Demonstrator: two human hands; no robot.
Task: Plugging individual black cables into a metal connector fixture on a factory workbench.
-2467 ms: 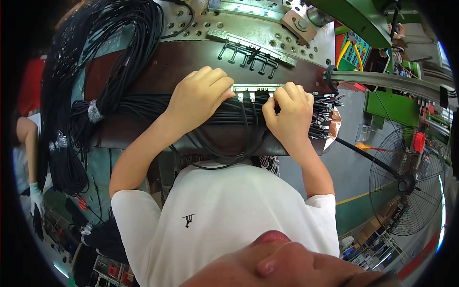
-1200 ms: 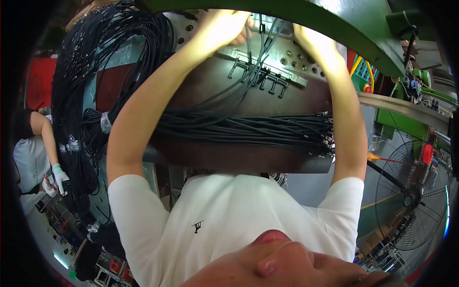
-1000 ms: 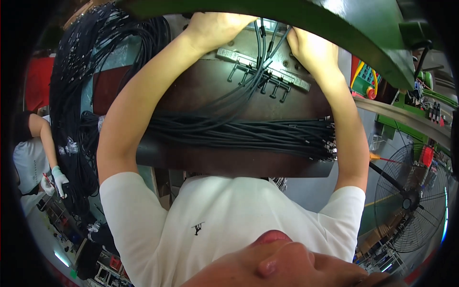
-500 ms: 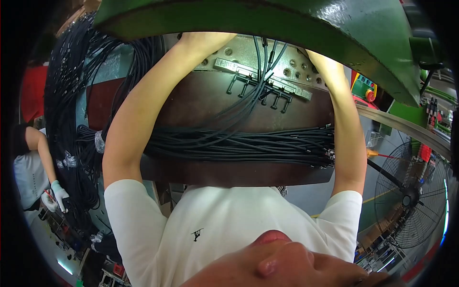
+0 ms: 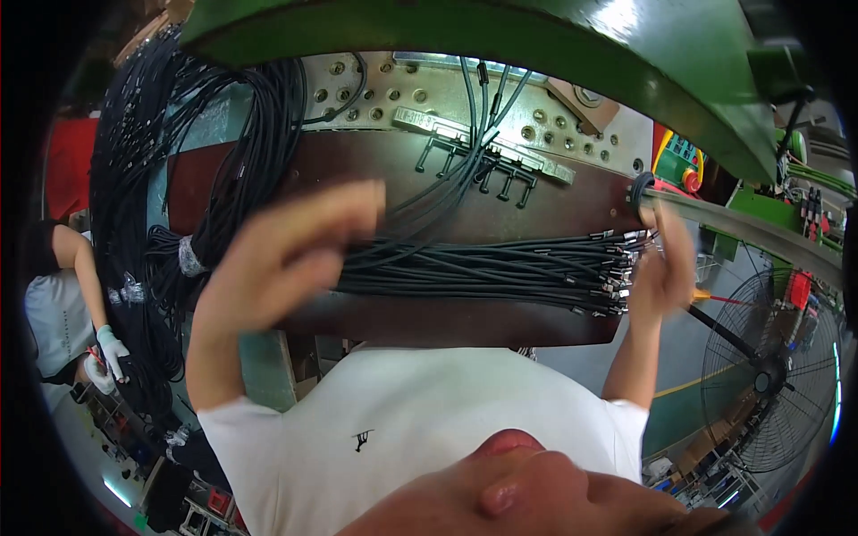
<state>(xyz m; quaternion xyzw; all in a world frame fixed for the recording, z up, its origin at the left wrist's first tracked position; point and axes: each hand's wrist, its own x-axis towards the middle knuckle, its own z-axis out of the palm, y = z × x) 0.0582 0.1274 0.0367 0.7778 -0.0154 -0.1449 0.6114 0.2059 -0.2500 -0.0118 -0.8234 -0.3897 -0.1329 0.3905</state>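
Observation:
My left hand (image 5: pixel 299 250), blurred by motion, hovers over the left part of a bundle of black cables (image 5: pixel 500 268). Its thumb and fingers are apart, and nothing shows between them. Beside the right end of that bundle, where metal connector tips gather, is my right hand (image 5: pixel 663 259); it is smeared, so its grip is unclear. The bundle lies across a brown work board (image 5: pixel 447 329). Beyond it, several dark cables (image 5: pixel 472 165) run over a metal bar fixture (image 5: pixel 550 168) with black pegs and pass under the green machine.
A green machine body (image 5: pixel 474 36) overhangs a perforated metal plate (image 5: pixel 393 94). Thick black cables (image 5: pixel 125 161) hang at left, near a gloved co-worker (image 5: pixel 58 313). At right are a control box with a red button (image 5: pixel 691 180), a metal rail (image 5: pixel 751 221) and a fan (image 5: pixel 761 380).
Both my hands have come back from under the green machine toward me. The left now hovers over the cable bundle; the right is by its connector ends. The perforated plate shows more.

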